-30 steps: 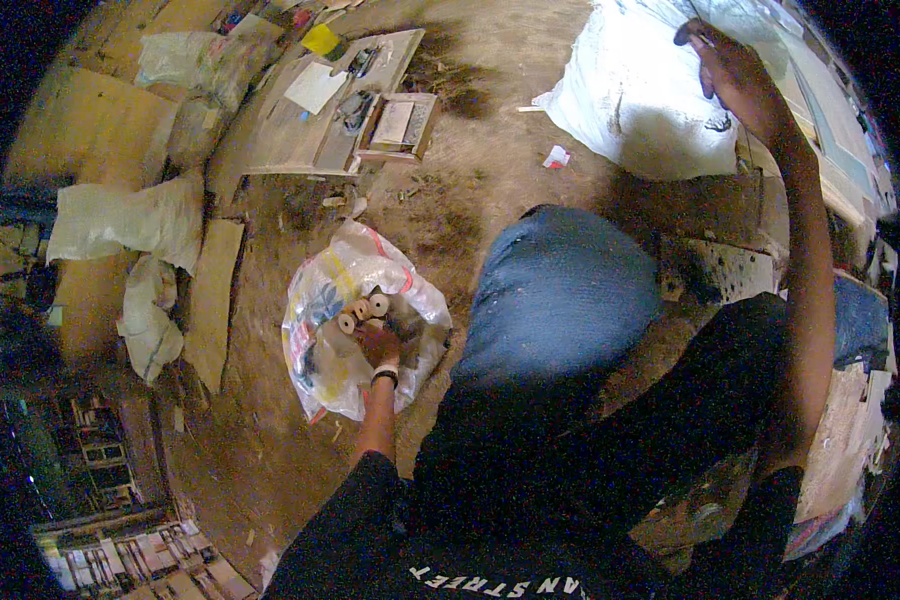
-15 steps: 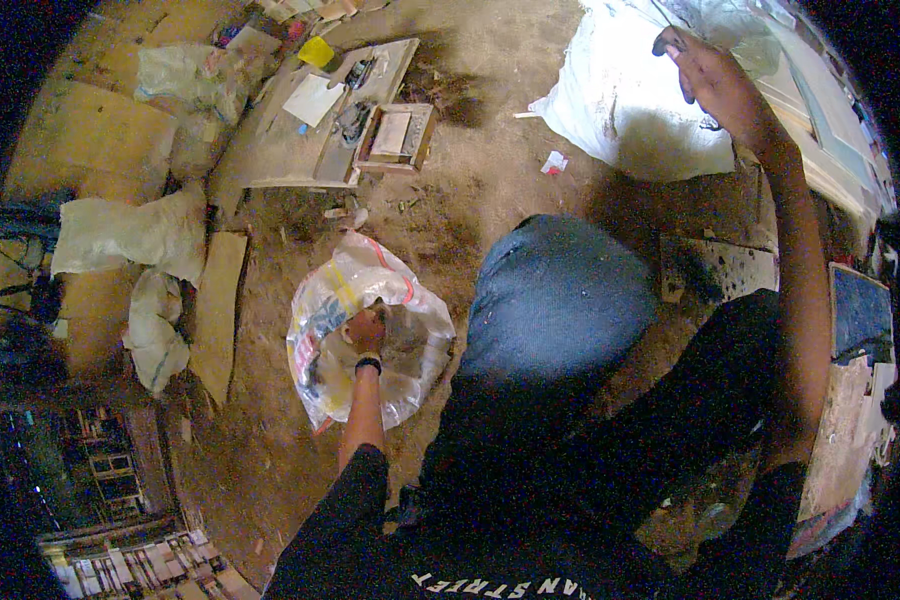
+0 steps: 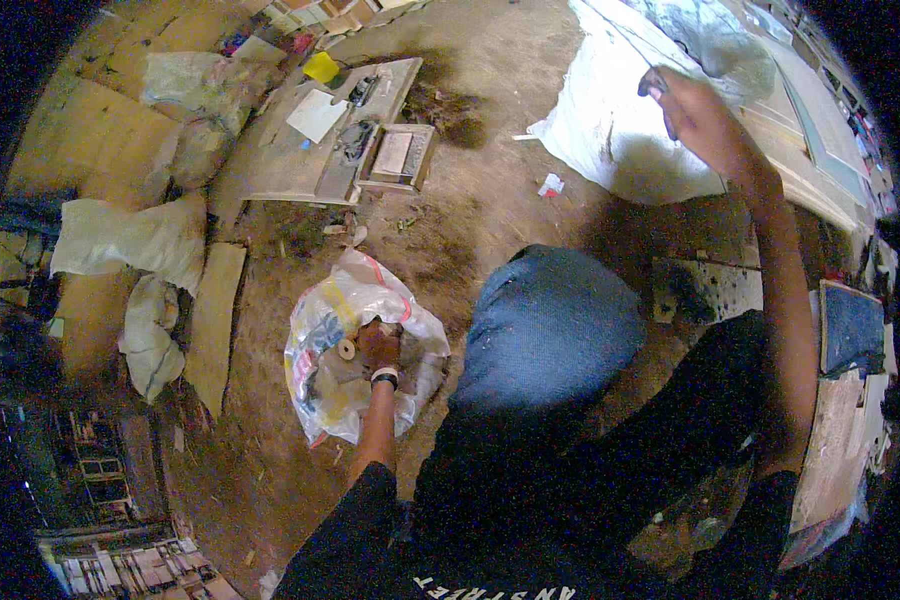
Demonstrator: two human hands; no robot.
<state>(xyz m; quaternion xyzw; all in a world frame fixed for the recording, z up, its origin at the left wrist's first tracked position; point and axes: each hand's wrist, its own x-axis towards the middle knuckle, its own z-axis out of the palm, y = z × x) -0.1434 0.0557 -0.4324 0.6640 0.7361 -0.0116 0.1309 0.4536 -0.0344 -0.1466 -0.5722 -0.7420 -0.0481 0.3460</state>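
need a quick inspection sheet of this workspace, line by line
surface: bare dirt floor, dusty, scraps about
job's things: clear plastic bag on the floor, small spools inside; big white sack up right
clutter: wooden board with small tray, white cloths, yellow piece
grippers: left hand inside the bag, grip unclear; right hand raised at the sack, fingers closed on something thin
cables: nothing seen
surroundings: stacked boards on the right, shelves lower left

Lying open on the dirt floor, a crumpled white plastic bag (image 3: 355, 360) with red and yellow print, mouth gaping upward. Resting inside, a small tan roll (image 3: 347, 348) with a round hollow end showing. Spreading across the ground at upper right, a large white sack (image 3: 610, 130), creased and lying mostly flat.
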